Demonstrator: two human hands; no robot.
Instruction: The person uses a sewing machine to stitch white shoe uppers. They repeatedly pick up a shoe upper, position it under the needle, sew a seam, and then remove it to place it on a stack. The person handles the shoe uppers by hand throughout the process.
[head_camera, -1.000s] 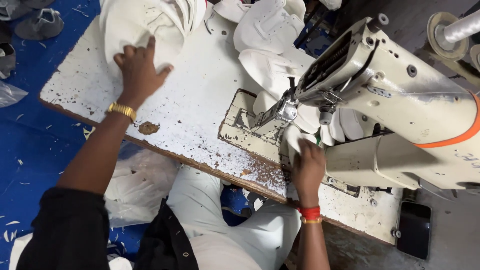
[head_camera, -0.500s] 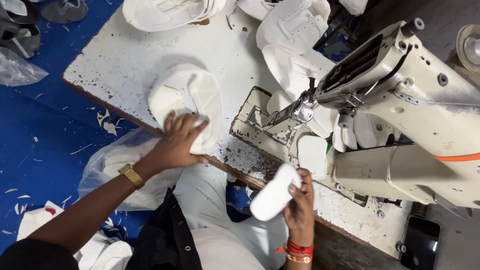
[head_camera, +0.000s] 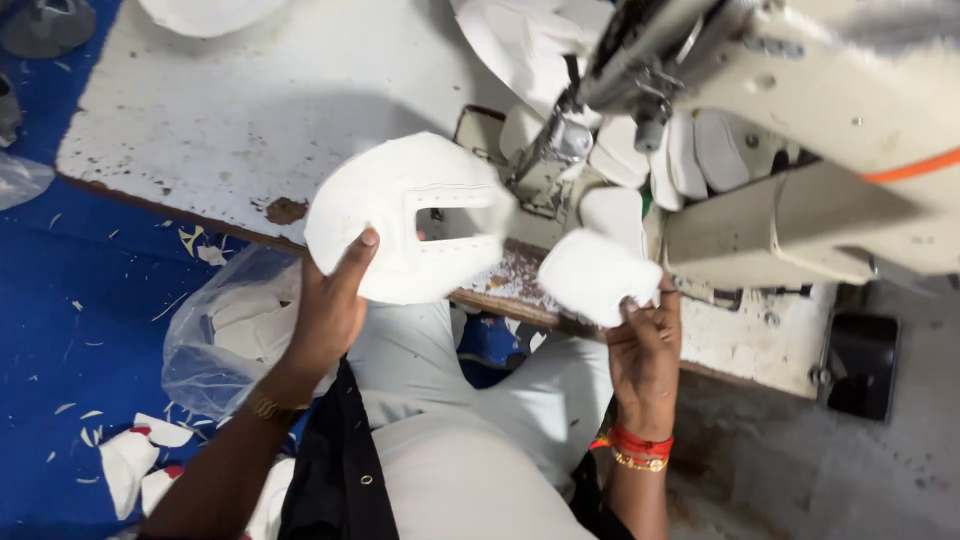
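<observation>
My left hand (head_camera: 332, 305) grips a large white curved shoe-upper piece (head_camera: 400, 215) with a rectangular cut-out, lifted over the front edge of the worn white table (head_camera: 230, 120). My right hand (head_camera: 645, 345) pinches a small white padded piece (head_camera: 592, 275) by its lower right corner, just in front of the table edge. Both pieces hang close to the needle area (head_camera: 545, 160) of the cream sewing machine (head_camera: 800, 120), the big piece left of it, the small one below it.
More white cut pieces lie under the machine arm (head_camera: 690, 150) and at the table's back (head_camera: 520, 40). A clear plastic bag of white pieces (head_camera: 225, 335) sits on the blue floor (head_camera: 80, 330) at my left. A black box (head_camera: 865, 365) hangs at the right.
My left hand has lifted the big white piece off the table and brought it towards the needle. My right hand has raised the small piece closer to the machine.
</observation>
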